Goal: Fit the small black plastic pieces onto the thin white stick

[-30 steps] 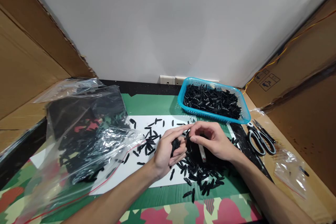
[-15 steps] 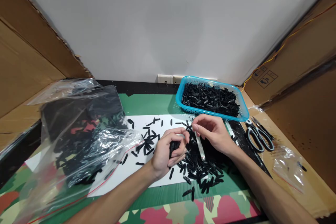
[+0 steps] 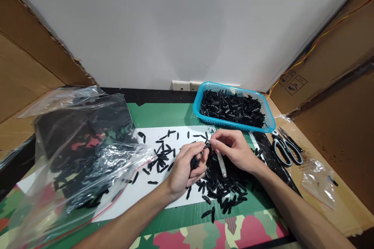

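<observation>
My left hand (image 3: 188,165) is curled around several small black elongated pieces (image 3: 194,162). Between its thumb and forefinger sits one more black piece (image 3: 207,146), whose other end my right hand (image 3: 230,148) pinches. A flat pale strip (image 3: 221,164) lies beneath my right hand, on a heap of the same black pieces (image 3: 214,190). The pieces are too small to tell their exact kind. More of them lie scattered over a white sheet (image 3: 143,194) to the left of my left hand.
A blue plastic basket (image 3: 233,126) full of black pieces stands behind my right hand. Scissors (image 3: 288,151) and a small clear bag (image 3: 318,184) lie at the right. A large clear zip bag (image 3: 82,155) with black pieces lies at the left. Cardboard (image 3: 336,97) and a wall (image 3: 181,27) enclose the table.
The fingertips of both hands have come together on one black piece, after being apart. My left thumb has lifted onto it. The whole view has shifted slightly.
</observation>
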A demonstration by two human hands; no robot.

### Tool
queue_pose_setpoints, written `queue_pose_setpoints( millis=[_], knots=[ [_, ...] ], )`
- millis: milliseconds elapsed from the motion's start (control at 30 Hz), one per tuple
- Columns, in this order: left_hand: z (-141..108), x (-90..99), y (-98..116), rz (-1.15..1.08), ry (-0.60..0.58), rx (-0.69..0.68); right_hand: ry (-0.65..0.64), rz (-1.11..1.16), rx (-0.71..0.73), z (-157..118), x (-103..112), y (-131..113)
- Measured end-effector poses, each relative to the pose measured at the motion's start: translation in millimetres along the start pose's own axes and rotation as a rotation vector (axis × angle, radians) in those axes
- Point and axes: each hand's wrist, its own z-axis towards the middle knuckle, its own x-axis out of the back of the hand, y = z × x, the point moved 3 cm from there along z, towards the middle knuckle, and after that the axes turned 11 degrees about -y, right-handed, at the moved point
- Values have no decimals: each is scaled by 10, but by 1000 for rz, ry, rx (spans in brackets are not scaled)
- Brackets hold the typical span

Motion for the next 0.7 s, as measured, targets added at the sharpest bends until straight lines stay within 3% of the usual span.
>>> queue_pose_setpoints(
  millis=[367,533,633,700],
  knots=[
    [2,-1,7,-34,45,-16,16,-121,44,-10,-14,-41],
    [-8,27,17,-9,50,-11,182,-330,227,47,20,-164],
    [-11,41,12,-7,31,-22,413,-665,365,136,115,-282],
    [-14,44,11,-12,16,-35,577,-920,373,196,178,-344]
  ],
)
